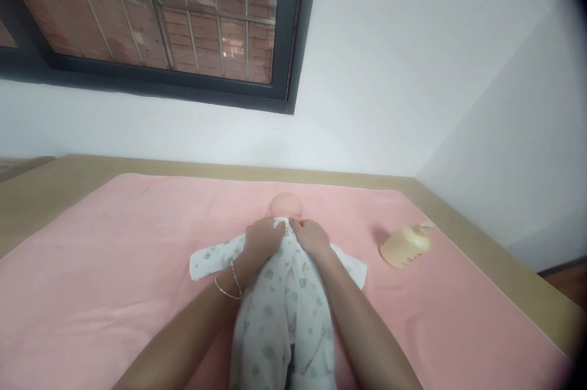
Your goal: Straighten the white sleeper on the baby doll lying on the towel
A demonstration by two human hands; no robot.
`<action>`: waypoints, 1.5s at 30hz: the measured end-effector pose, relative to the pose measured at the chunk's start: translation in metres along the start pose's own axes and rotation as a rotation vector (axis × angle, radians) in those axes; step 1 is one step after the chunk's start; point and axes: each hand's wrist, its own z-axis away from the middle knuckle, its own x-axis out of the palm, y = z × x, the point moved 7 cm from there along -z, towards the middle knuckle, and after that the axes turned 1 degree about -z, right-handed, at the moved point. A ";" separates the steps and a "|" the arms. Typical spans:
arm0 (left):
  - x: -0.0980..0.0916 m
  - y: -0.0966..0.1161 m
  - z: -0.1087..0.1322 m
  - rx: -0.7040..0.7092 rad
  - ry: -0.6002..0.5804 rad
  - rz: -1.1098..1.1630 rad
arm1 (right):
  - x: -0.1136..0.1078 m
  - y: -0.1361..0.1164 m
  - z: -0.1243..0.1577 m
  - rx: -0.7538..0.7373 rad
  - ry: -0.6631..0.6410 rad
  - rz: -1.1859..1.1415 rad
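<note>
A white baby garment [269,316] with a small green and pink print stretches from the doll's neck down to the bottom edge of the view, its sleeves spread to both sides. Above its collar shows the bald, pinkish head of a doll [285,204]. My left hand [265,237], with a thin bangle at the wrist, grips the garment just left of the collar. On the collar's right side my right hand [310,236] is closed on the cloth too. The doll's body is hidden by the garment and my hands.
A pink sheet [137,237] covers most of the tan surface [486,255]. To the right lies a yellowish baby bottle [406,246] on its side. Behind stand a white wall and a dark-framed window [287,29] with bars.
</note>
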 end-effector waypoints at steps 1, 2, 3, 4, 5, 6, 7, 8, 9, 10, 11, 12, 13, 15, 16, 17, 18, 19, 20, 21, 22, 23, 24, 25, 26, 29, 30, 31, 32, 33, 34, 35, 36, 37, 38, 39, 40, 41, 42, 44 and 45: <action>0.000 0.000 0.000 0.001 0.000 0.004 | 0.000 0.000 0.000 0.001 0.001 -0.001; 0.000 0.000 0.000 0.001 0.001 0.007 | 0.000 0.000 0.000 0.001 0.001 -0.003; -0.001 0.000 0.000 0.002 0.002 0.008 | 0.000 0.000 0.000 0.002 0.000 -0.004; -0.001 0.000 0.000 0.002 0.003 0.009 | 0.001 0.001 0.000 0.002 0.000 -0.005; -0.001 0.000 0.000 -0.001 0.002 0.010 | 0.001 0.001 0.000 0.002 -0.003 -0.007; -0.001 0.000 0.000 -0.005 -0.001 0.012 | 0.001 0.002 0.000 0.004 -0.003 -0.010; -0.001 0.000 0.000 -0.006 -0.003 0.014 | 0.001 0.002 0.000 0.005 -0.002 -0.013; -0.001 0.000 0.000 -0.007 -0.006 0.017 | 0.001 0.002 0.000 0.006 0.001 -0.016; 0.000 0.000 0.000 -0.010 -0.008 0.016 | 0.001 0.003 -0.001 0.007 0.002 -0.019; 0.000 0.000 -0.001 -0.013 -0.010 0.013 | 0.001 0.003 -0.001 0.006 0.003 -0.022; 0.001 -0.001 -0.001 -0.015 -0.012 0.008 | 0.001 0.003 -0.001 0.006 0.003 -0.023; 0.002 -0.001 -0.001 -0.017 -0.011 0.003 | 0.001 0.003 -0.001 0.008 0.004 -0.023; 0.002 -0.001 -0.001 -0.016 -0.010 0.001 | 0.001 0.003 -0.001 0.009 0.005 -0.022; 0.002 -0.001 -0.001 -0.008 -0.008 0.004 | 0.001 0.003 -0.002 0.009 0.007 -0.020; 0.002 -0.001 -0.001 -0.004 -0.008 0.008 | 0.001 0.003 -0.002 0.008 0.010 -0.018; 0.002 -0.001 0.000 -0.003 -0.006 0.010 | 0.001 0.003 -0.002 0.007 0.013 -0.016; 0.002 -0.001 0.000 -0.002 -0.008 0.012 | 0.001 0.003 -0.002 0.006 0.014 -0.015; 0.002 -0.001 0.000 -0.003 -0.010 0.012 | 0.002 0.003 -0.002 0.005 0.015 -0.014; 0.002 -0.001 0.000 -0.004 -0.010 0.010 | 0.002 0.004 -0.003 0.005 0.015 -0.014; 0.001 -0.001 0.000 -0.003 -0.010 0.008 | 0.002 0.004 -0.003 0.004 0.014 -0.015; 0.001 -0.001 0.000 0.000 -0.009 0.005 | 0.002 0.004 -0.002 0.002 0.013 -0.016; 0.001 -0.001 0.000 0.003 -0.008 0.003 | 0.002 0.003 -0.002 0.001 0.012 -0.017; 0.001 -0.001 -0.001 0.005 -0.006 0.003 | 0.002 0.003 -0.002 -0.001 0.011 -0.016; 0.001 0.000 -0.001 0.007 -0.002 0.005 | 0.002 0.003 -0.002 -0.001 0.010 -0.014; 0.001 0.000 -0.001 0.009 0.002 0.007 | 0.002 0.003 -0.002 0.000 0.007 -0.013; 0.002 -0.001 -0.001 0.011 0.010 0.014 | 0.002 0.003 -0.002 0.001 0.005 -0.013; 0.002 -0.001 -0.001 0.010 0.009 0.016 | 0.002 0.003 -0.002 0.001 0.007 -0.014; 0.002 -0.001 -0.001 0.008 0.006 0.018 | 0.002 0.003 -0.002 0.001 0.008 -0.015; 0.002 -0.001 -0.001 0.004 0.002 0.018 | 0.002 0.003 -0.002 0.001 0.009 -0.015; 0.002 -0.001 -0.001 0.001 -0.003 0.018 | 0.002 0.003 -0.002 0.002 0.010 -0.014; 0.002 -0.002 -0.001 -0.003 -0.006 0.017 | 0.002 0.003 -0.002 0.006 0.008 -0.013; 0.002 -0.002 -0.001 -0.005 -0.007 0.016 | 0.002 0.003 -0.002 0.010 0.006 -0.013; 0.002 -0.001 -0.001 -0.004 -0.008 0.018 | 0.002 0.003 -0.002 0.013 0.005 -0.013; 0.002 -0.001 -0.001 -0.003 -0.008 0.020 | 0.002 0.003 -0.002 0.016 0.001 -0.012; 0.001 -0.001 -0.001 -0.002 -0.006 0.022 | 0.002 0.003 -0.001 0.018 -0.002 -0.011; 0.001 -0.001 -0.001 -0.002 -0.002 0.023 | 0.002 0.003 -0.001 0.019 -0.004 -0.011; 0.001 -0.001 -0.001 -0.002 -0.001 0.021 | 0.002 0.002 -0.001 0.020 -0.006 -0.011; 0.000 -0.001 -0.001 -0.004 0.000 0.018 | 0.001 0.002 -0.001 0.020 -0.008 -0.011; 0.001 -0.001 -0.001 -0.007 0.000 0.014 | 0.002 0.002 -0.001 0.021 -0.011 -0.011; 0.001 -0.002 -0.001 -0.008 -0.002 0.013 | 0.002 0.002 -0.002 0.018 -0.012 -0.013; 0.001 -0.002 -0.001 -0.007 -0.004 0.014 | 0.002 0.002 -0.002 0.014 -0.012 -0.013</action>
